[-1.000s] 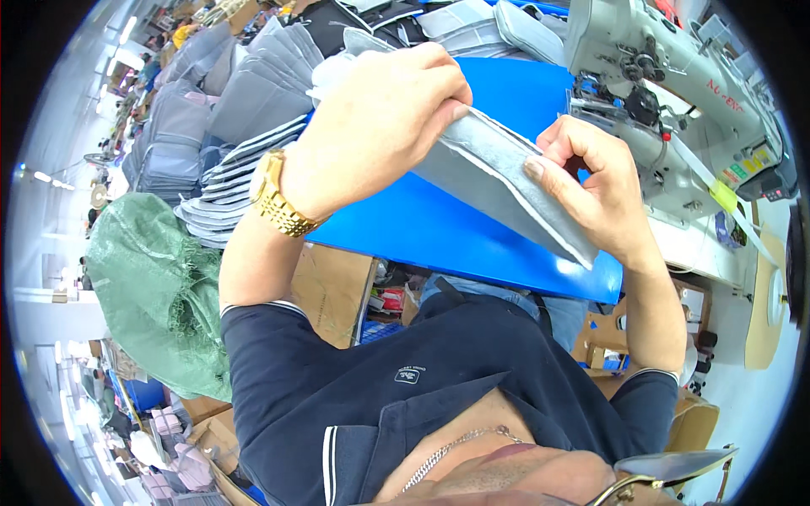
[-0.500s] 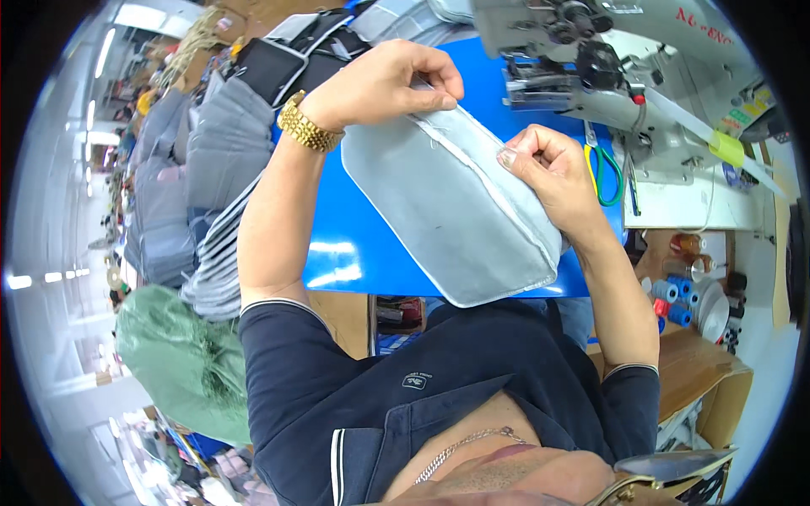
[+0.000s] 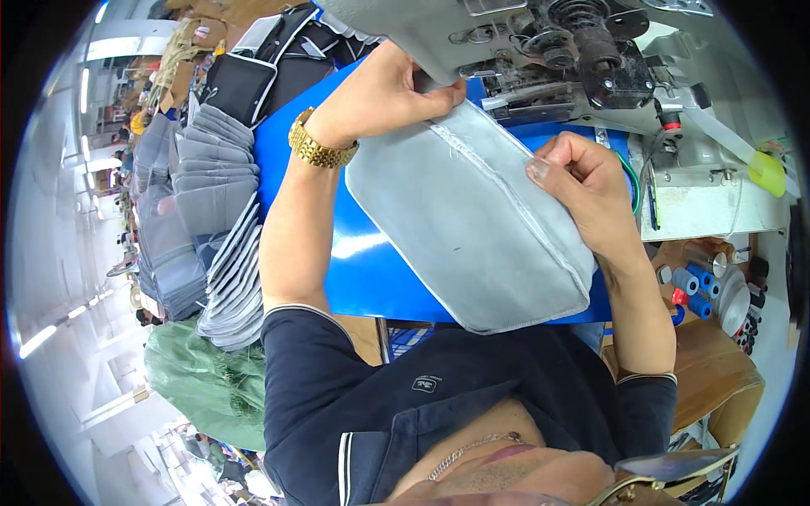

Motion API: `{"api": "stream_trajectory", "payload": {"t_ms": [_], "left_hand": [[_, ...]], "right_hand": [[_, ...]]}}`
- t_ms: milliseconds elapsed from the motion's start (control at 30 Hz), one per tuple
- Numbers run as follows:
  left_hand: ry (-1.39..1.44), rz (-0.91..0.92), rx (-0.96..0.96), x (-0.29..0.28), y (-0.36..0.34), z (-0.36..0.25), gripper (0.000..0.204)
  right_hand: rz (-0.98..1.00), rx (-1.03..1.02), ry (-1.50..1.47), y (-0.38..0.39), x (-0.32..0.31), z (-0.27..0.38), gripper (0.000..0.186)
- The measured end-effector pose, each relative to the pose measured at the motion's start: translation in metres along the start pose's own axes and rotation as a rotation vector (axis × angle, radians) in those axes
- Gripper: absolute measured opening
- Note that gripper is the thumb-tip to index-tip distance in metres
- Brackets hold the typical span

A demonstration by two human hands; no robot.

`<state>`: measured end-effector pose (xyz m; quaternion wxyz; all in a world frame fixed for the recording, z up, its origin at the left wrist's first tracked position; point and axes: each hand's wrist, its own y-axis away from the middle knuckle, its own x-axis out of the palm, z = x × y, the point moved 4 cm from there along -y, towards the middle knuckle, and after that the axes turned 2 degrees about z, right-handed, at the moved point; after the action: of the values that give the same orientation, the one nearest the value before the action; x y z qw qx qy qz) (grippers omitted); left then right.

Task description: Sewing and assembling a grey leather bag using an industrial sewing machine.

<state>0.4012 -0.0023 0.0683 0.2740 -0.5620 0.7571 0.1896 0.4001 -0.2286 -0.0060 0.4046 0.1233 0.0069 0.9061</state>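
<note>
A light grey fabric panel (image 3: 456,236) with rounded corners hangs between my hands, over a blue tabletop (image 3: 291,169). A raised seam with loose white threads runs along its upper right side. My left hand (image 3: 392,97), a gold watch on its wrist, is closed on the panel's upper corner, thumb on top. Further along the seamed edge, my right hand (image 3: 582,181) pinches the panel between thumb and bent fingers. The sewing machine (image 3: 582,76) stands just beyond both hands. What lies beneath the panel is hidden.
Stacks of grey fabric pieces (image 3: 215,169) stand at the left, with black white-edged pieces (image 3: 240,84) behind. A green sack (image 3: 202,384) is at lower left. Green-handled scissors (image 3: 630,181) lie partly hidden behind my right hand. Thread spools (image 3: 696,291) and a cardboard box (image 3: 717,371) are at the right.
The view has shifted, so the sewing machine looms larger and the scissors are more hidden. Both hands keep their hold on the panel, which now faces the view more flatly.
</note>
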Motion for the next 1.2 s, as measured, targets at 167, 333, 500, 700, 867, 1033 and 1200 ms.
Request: {"api": "stream_trajectory", "payload": {"t_ms": [167, 333, 500, 700, 867, 1033, 1200], "left_hand": [[-0.216, -0.035, 0.088, -0.003, -0.018, 0.008, 0.025], [-0.871, -0.026, 0.629, -0.017, -0.032, 0.013, 0.036], [-1.039, 0.006, 0.646, -0.031, -0.035, 0.036, 0.035], [-0.499, -0.459, 0.121, 0.014, 0.010, -0.006, 0.034], [-0.635, -0.347, 0.136, 0.105, 0.076, -0.090, 0.060], [-0.713, -0.397, -0.003, 0.104, 0.076, -0.106, 0.054], [-0.794, -0.482, -0.052, 0.101, 0.068, -0.110, 0.041]], "right_hand": [[-0.124, -0.064, -0.022, -0.004, -0.001, -0.003, 0.019], [-0.178, -0.108, -0.154, -0.007, 0.004, -0.003, 0.019], [-0.241, -0.101, -0.206, -0.009, 0.010, -0.002, 0.018], [-0.229, -0.240, -0.140, -0.023, 0.016, -0.002, 0.017], [-0.174, -0.269, -0.158, -0.023, 0.012, -0.004, 0.013], [-0.063, -0.067, -0.153, 0.003, 0.006, -0.009, 0.029], [0.036, -0.144, -0.098, 0.016, 0.009, -0.010, 0.033]]}}
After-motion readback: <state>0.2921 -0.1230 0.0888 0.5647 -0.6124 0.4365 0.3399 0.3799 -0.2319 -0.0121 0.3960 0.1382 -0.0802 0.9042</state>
